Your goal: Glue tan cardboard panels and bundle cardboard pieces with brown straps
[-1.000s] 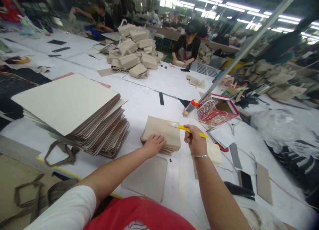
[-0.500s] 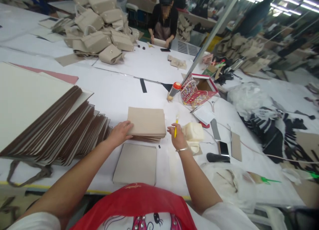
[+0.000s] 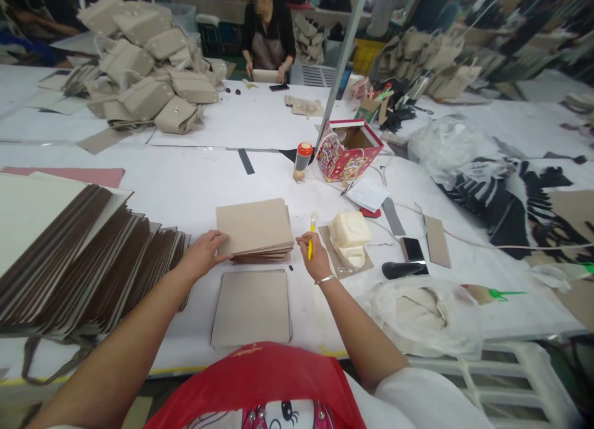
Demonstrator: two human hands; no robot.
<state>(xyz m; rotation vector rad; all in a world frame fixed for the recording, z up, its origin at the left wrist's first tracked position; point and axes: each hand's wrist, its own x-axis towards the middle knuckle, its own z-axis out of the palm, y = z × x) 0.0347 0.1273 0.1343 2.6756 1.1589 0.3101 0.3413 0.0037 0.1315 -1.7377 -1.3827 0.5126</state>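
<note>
A short stack of beige panels (image 3: 254,225) lies in front of me, its edges uneven on the right. My left hand (image 3: 206,254) holds the stack's left edge, fingers on the top and thumb at the near corner. Close to the right edge, my right hand (image 3: 316,257) grips a yellow-handled brush (image 3: 311,237) with its pale bristles pointing up and away. Nearer to my body lies a second, lower pile of greyish-beige panels (image 3: 251,308) with rounded corners. To the right of my right hand stands a cream plastic container (image 3: 350,229) on a beige piece.
On the left lies a large fanned stack of brown-edged sheets (image 3: 93,255). Ahead are a red-capped bottle (image 3: 303,161), a red patterned paper bag (image 3: 350,150) and a metal pole (image 3: 341,64). A phone (image 3: 414,251) lies right; a co-worker (image 3: 268,39) sits beyond a heap of beige bags (image 3: 139,76).
The camera view has swung, so the scene sits further left and more level. Both hands stay at the sides of the panel stack, whose sheets look slightly more skewed.
</note>
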